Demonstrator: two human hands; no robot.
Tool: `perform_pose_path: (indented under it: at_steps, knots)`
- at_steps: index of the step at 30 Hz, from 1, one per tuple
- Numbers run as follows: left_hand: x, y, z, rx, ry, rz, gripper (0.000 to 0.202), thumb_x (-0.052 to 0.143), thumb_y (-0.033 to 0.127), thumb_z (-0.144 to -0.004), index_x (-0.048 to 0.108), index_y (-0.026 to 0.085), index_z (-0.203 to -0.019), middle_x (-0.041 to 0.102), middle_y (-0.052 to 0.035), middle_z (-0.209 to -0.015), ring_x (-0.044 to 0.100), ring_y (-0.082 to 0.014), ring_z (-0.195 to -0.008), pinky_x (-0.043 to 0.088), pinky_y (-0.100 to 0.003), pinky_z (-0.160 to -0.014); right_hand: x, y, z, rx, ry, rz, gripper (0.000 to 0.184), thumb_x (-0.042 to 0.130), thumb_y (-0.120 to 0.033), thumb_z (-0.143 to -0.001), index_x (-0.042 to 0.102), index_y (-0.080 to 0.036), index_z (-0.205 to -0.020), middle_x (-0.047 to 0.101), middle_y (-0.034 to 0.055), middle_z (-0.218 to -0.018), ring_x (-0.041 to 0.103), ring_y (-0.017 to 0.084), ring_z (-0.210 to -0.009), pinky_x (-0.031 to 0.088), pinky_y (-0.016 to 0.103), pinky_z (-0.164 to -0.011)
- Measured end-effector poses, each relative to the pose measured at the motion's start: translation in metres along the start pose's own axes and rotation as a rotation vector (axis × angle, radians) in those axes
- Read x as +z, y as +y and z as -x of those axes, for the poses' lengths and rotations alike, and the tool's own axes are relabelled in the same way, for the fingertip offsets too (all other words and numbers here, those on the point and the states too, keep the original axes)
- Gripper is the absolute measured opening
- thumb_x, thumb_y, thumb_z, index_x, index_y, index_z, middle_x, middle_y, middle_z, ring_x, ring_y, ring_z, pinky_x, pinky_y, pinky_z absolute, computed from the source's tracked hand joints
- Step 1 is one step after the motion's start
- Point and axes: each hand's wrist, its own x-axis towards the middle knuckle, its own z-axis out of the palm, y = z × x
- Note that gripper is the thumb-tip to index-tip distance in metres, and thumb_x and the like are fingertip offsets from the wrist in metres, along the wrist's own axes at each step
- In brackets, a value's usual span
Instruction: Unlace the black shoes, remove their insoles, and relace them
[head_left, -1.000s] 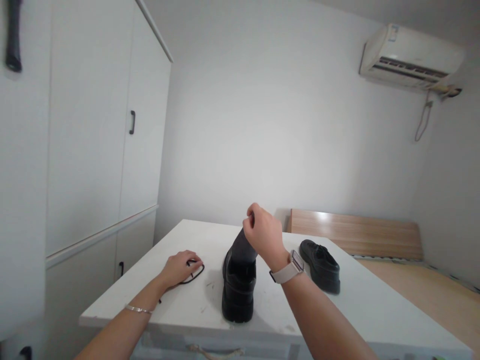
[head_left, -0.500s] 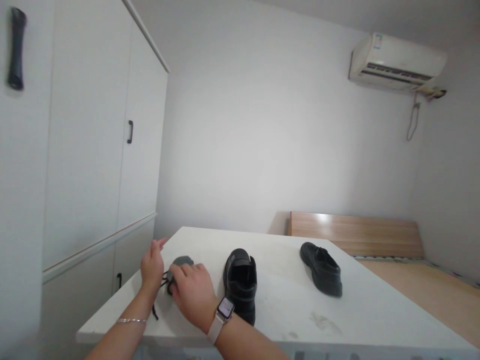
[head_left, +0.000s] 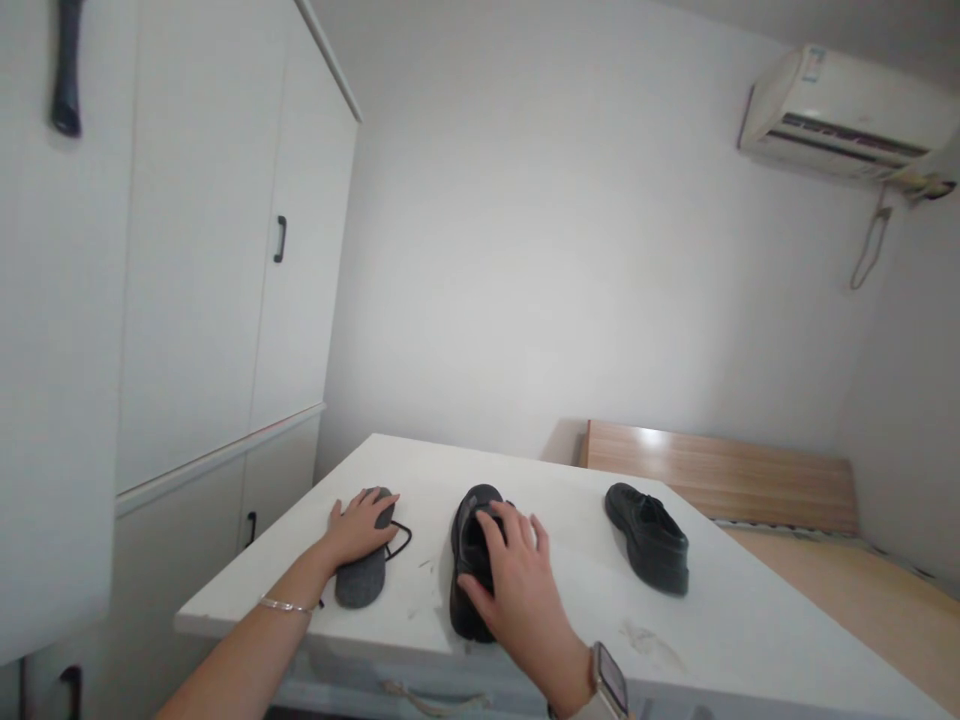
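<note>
A black shoe stands in the middle of the white table, heel toward me. My right hand, a watch on its wrist, rests on this shoe with the fingers spread. To the left a grey insole lies flat on the table beside a black shoelace. My left hand, with a thin bracelet on its wrist, lies flat on the far end of the insole, fingers stretched out. A second black shoe sits apart at the right.
A tall white wardrobe with dark handles fills the left side. A wooden bed frame stands behind the table at the right. An air conditioner hangs high on the right wall. The table's near edge runs just below my hands.
My right hand pulled the grey insole up out of the middle shoe and laid it on the table at the left. It then came back onto the shoe. My left hand now lies on the insole.
</note>
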Motion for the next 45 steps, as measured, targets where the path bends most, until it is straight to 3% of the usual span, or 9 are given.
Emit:
perform_pose_path:
  at_steps: [2,5,11,18,24,32,39,42,45]
  knots:
    - [-0.001,0.000,-0.001,0.010,-0.037,-0.039,0.065,0.059,0.035,-0.074,0.052,0.026,-0.138,0.041,-0.0122,-0.152,0.030,-0.0359,-0.142,0.010,-0.065,-0.113,-0.005,0.016,0.006,0.130,-0.078,-0.069,0.054,0.079,-0.029,-0.070,0.058,-0.019,-0.119,0.048,0.0191,-0.136,0.046,0.040,-0.126,0.032,0.059,-0.107]
    - [-0.004,0.001,-0.002,0.012,-0.049,-0.068,0.054,0.050,0.033,-0.080,0.056,0.028,-0.133,0.046,-0.0083,-0.149,0.037,-0.0322,-0.139,0.016,-0.062,-0.113,-0.004,0.027,0.008,0.162,-0.194,-0.307,0.033,0.079,-0.023,-0.069,0.061,-0.019,-0.097,0.043,0.0150,-0.138,0.054,0.032,-0.118,0.044,0.044,-0.101]
    - [-0.016,0.008,0.002,0.026,0.002,-0.071,0.037,0.038,0.041,-0.090,0.073,0.034,-0.100,0.066,-0.0015,-0.124,0.056,-0.0288,-0.118,0.040,-0.045,-0.098,0.032,0.029,-0.026,0.150,-0.087,-0.492,0.019,0.077,-0.013,-0.068,0.059,-0.018,-0.074,0.046,0.0133,-0.137,0.048,0.029,-0.127,0.039,0.039,-0.106]
    - [-0.018,0.011,0.006,0.025,0.073,-0.060,0.026,0.053,0.024,-0.076,0.076,0.034,-0.083,0.070,-0.0016,-0.107,0.059,-0.0286,-0.108,0.043,-0.038,-0.088,0.101,0.023,-0.105,0.135,0.003,-0.448,0.022,0.082,-0.013,-0.065,0.065,-0.016,-0.081,0.058,0.0136,-0.123,0.056,0.027,-0.114,0.041,0.038,-0.102]
    - [-0.018,0.003,0.000,-0.045,0.083,0.000,0.033,0.049,0.011,-0.072,0.077,0.028,-0.068,0.075,-0.0011,-0.090,0.065,-0.0218,-0.093,0.044,-0.029,-0.083,0.152,-0.004,-0.166,0.135,-0.019,-0.391,0.024,0.083,-0.023,-0.068,0.069,-0.015,-0.086,0.062,0.0126,-0.112,0.057,0.027,-0.106,0.041,0.040,-0.098]
    - [-0.021,0.008,0.003,-0.125,0.119,-0.007,0.031,0.048,0.015,-0.076,0.076,0.027,-0.068,0.076,-0.0021,-0.087,0.068,-0.0238,-0.090,0.045,-0.029,-0.074,0.193,-0.039,-0.203,0.109,-0.092,-0.340,0.027,0.066,-0.037,-0.089,0.065,-0.015,-0.104,0.061,0.0085,-0.121,0.054,0.027,-0.116,0.038,0.051,-0.102]
    - [-0.016,0.006,0.000,-0.085,0.126,-0.020,0.031,0.046,0.016,-0.085,0.075,0.025,-0.085,0.076,-0.0046,-0.095,0.068,-0.0237,-0.093,0.046,-0.028,-0.075,0.187,-0.035,-0.190,0.018,-0.073,-0.359,0.041,0.073,-0.029,-0.083,0.061,-0.015,-0.119,0.053,0.0126,-0.137,0.045,0.029,-0.131,0.032,0.051,-0.110]
    - [-0.013,0.004,-0.004,-0.020,0.128,-0.009,0.031,0.047,0.011,-0.086,0.072,0.024,-0.100,0.075,-0.0038,-0.104,0.067,-0.0190,-0.097,0.046,-0.024,-0.081,0.167,-0.021,-0.168,-0.026,-0.019,-0.343,0.059,0.074,-0.020,-0.078,0.051,-0.016,-0.133,0.051,0.0140,-0.140,0.046,0.024,-0.131,0.039,0.038,-0.108]
    - [-0.011,0.003,-0.006,0.017,0.142,-0.022,0.031,0.049,0.008,-0.085,0.071,0.021,-0.104,0.073,-0.0060,-0.102,0.066,-0.0188,-0.094,0.046,-0.025,-0.082,0.133,0.008,-0.140,-0.041,0.041,-0.268,0.047,0.068,-0.015,-0.081,0.055,-0.018,-0.126,0.057,0.0111,-0.131,0.053,0.020,-0.123,0.042,0.034,-0.105]
